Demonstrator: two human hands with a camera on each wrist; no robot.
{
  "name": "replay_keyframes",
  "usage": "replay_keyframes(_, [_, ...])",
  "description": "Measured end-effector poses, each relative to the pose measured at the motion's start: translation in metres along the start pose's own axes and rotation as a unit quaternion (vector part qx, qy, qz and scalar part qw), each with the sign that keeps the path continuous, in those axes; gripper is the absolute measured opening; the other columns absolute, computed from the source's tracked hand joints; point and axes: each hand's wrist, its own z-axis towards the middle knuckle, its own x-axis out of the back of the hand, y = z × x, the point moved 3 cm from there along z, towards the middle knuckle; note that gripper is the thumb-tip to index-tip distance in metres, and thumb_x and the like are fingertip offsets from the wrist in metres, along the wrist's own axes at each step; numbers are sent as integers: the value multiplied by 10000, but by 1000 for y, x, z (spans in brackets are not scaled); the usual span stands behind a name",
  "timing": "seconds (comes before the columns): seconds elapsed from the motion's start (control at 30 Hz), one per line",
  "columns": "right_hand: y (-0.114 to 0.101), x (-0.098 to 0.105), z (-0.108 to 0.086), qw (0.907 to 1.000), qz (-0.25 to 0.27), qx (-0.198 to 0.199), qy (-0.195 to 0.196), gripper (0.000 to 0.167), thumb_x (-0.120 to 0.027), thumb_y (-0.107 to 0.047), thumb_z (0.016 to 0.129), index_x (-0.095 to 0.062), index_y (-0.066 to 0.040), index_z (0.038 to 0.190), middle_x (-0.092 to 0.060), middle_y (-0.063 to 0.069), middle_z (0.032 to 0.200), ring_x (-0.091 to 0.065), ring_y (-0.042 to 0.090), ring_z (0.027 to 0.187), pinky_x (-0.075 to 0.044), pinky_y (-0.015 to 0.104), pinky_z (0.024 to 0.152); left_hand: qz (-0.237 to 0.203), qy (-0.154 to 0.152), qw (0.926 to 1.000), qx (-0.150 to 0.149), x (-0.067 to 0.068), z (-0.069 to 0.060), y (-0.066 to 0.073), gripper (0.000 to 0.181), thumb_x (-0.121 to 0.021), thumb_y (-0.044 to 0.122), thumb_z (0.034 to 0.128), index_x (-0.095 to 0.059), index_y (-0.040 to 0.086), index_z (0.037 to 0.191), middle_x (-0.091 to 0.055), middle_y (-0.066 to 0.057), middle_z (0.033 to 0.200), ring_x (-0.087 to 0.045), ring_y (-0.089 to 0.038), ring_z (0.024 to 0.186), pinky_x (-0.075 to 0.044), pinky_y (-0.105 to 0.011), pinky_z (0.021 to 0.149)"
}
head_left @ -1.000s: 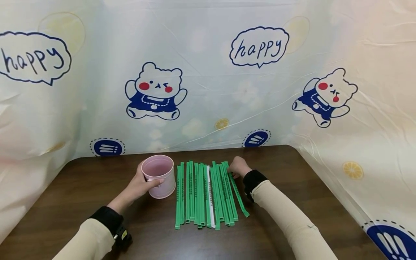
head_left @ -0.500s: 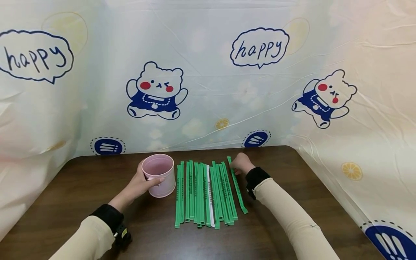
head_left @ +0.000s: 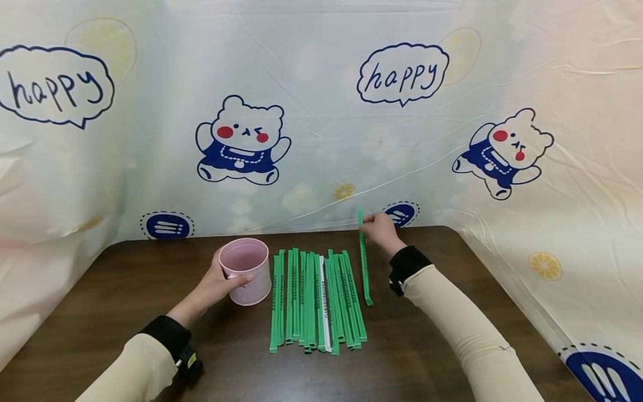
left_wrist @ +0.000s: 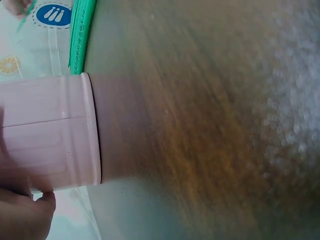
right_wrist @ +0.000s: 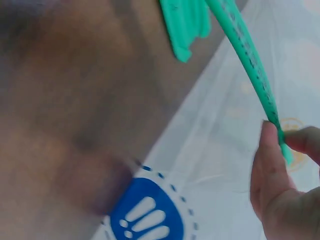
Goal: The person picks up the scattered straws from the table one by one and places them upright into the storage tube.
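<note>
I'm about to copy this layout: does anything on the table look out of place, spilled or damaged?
A white strip looks odd by colour near the middle of the green strips, whose ends are slightly uneven. The pink cup stands upright; I see no spill or damage.

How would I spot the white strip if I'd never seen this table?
On the brown table, find the pink cup; just right of it lies a row of green strips. Near the row's middle is the white strip, the only one that isn't green.
</note>
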Motion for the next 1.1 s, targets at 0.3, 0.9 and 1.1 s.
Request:
replay_keyframes(0.3, [-51,20,-4,9941,683,766,346,361,-531,-63,1007,-535,60,1346,-599,195,1149,-636,344,1057,-595,422,943,-116,72,9999,-24,-1,-4,-1,997,-698,189,911,18,24,1585,-248,-286,1572,-329,-452,1404,-354,-677,1172])
replay_keyframes(0.9, [-138,31,-6,9737,1199,1672,978,355,-584,-83,999,-561,33,1334,-622,155,1100,-585,182,944,-527,179,759,-150,64,9999,9,-1,-2,0,1009,-695,210,918,36,31,1590,-232,-291,1582,-315,-456,1411,-338,-687,1178])
replay_keyframes(1.1, [-163,18,-6,9667,1478,1897,875,339,-597,-64,997,-572,35,1320,-617,130,1059,-587,146,925,-582,225,797,-226,66,9997,-12,-2,-3,1,1005,-698,194,915,30,39,1591,-232,-283,1585,-312,-450,1418,-332,-685,1182])
